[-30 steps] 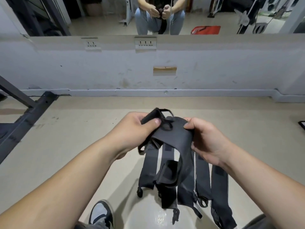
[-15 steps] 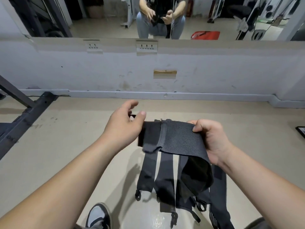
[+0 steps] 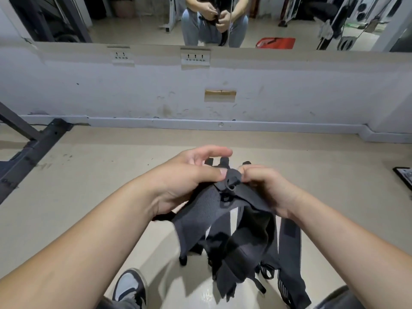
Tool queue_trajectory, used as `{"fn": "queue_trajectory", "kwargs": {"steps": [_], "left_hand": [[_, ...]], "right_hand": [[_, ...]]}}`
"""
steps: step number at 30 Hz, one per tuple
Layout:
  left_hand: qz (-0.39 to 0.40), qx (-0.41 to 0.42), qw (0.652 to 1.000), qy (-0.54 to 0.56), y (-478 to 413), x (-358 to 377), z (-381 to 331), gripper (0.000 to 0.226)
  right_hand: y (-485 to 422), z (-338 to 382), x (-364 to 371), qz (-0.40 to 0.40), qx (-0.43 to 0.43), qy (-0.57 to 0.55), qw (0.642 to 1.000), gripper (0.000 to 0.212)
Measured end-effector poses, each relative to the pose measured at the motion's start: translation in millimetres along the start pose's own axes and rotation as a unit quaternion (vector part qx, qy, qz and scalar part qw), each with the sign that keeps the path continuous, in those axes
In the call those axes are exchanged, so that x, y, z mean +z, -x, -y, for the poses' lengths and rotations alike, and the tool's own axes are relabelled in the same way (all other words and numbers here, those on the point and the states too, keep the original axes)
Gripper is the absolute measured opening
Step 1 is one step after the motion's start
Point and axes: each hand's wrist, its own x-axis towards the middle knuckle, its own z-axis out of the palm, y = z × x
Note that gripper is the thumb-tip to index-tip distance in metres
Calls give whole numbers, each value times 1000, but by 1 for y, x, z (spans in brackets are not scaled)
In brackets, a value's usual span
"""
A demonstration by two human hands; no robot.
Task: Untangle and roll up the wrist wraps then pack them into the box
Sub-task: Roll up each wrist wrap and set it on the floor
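The dark wrist wraps [image 3: 236, 233] hung in a tangled bunch between both hands, above the floor [image 3: 107, 175]. The left hand [image 3: 189, 177] pinched the bunch's top from the left, thumb on the fabric. The right hand [image 3: 265, 186] gripped it from the right, fingers curled.

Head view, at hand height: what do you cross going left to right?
metal frame base → left hand → wrist wraps, bunched end pinched by both hands → right hand → dark flat object at the right edge.
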Motion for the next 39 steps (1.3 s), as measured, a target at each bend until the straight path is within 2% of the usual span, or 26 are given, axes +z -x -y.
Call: {"fn": "queue_trajectory", "kwargs": {"steps": [2, 4, 6, 8, 11, 13, 17, 20, 22, 25, 28, 30, 33, 36, 38, 39], "left_hand": [[-37, 18, 996, 73, -1, 6, 0, 27], [-94, 31, 987, 127, -2, 11, -1, 17], [-141, 46, 975, 167, -3, 12, -1, 16], [-166, 67, 965, 194, -4, 11, -3, 18], [-159, 80, 964, 197, -3, 13, -6, 18], [-142, 87, 973, 159, -1, 11, -7, 20], [-105, 83, 988, 80, 3, 2, -7, 53], [-140, 94, 983, -67, 4, 2, -3, 45], [-163, 112, 954, -226, 3, 0, 0, 33], [-156, 145, 870, -445, 2, -5, 0, 15], [-150, 142, 798, -566, 3, -4, -4, 27], [-148, 141, 778, -594, 4, -3, -5, 37], [-149, 139, 755, -623, 4, -1, -5, 41], [-158, 161, 739, -635, 3, -2, -5, 36], [-165, 195, 746, -615, 2, -5, -2, 32], [-161, 203, 771, -582, 3, -6, 0, 29]], "right_hand": [[-2, -5, 2, -27, -78, 96, 992, 27], [-1, -4, 6, -35, -140, 90, 985, 32], [5, 0, 8, 14, -172, 48, 984, 44], [11, 2, 12, 61, -194, 54, 978, 56], [12, 3, 20, -6, -250, 102, 963, 38], [11, 7, 20, -30, -259, 117, 958, 30], [13, 10, 18, -24, -245, 159, 956, 35], [12, 3, 22, -44, -230, 197, 952, 32], [10, 1, 25, -64, -226, 209, 949, 28], [9, 2, 28, -86, -223, 218, 946, 25], [9, -1, 33, -87, -205, 234, 946, 23], [9, -1, 35, -76, -189, 224, 953, 22], [12, 2, 31, -50, -147, 170, 973, 36], [15, 6, 33, -45, -173, 134, 975, 29], [15, 6, 38, -57, -192, 91, 975, 24], [15, 6, 39, -59, -196, 64, 977, 23]]}}
